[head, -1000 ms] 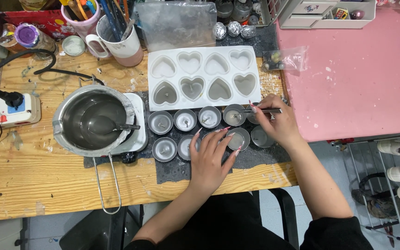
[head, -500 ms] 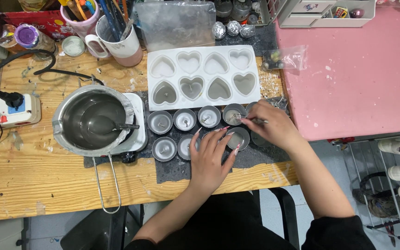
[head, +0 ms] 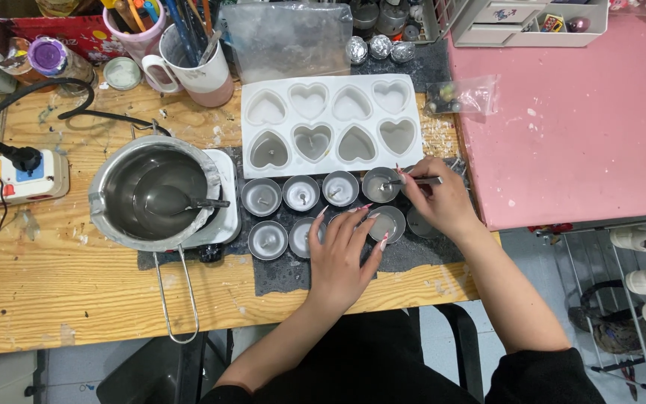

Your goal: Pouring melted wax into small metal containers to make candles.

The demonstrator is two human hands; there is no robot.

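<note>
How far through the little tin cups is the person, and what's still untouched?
Done, it seems: four cups at left each show a wick standing in grey wax. In hand: the right hand holds tweezers over the fourth top-row cup, while the left hand rests at a front-row cup. Left: the heart mould has its upper four cavities empty, and the pot holds melted wax.

I see heart mould (head: 332,123) behind cup rows (head: 300,193); pot (head: 155,192) on hotplate (head: 222,224) left of cups; power strip (head: 13,173) far left; mugs (head: 188,63) behind pot.
</note>
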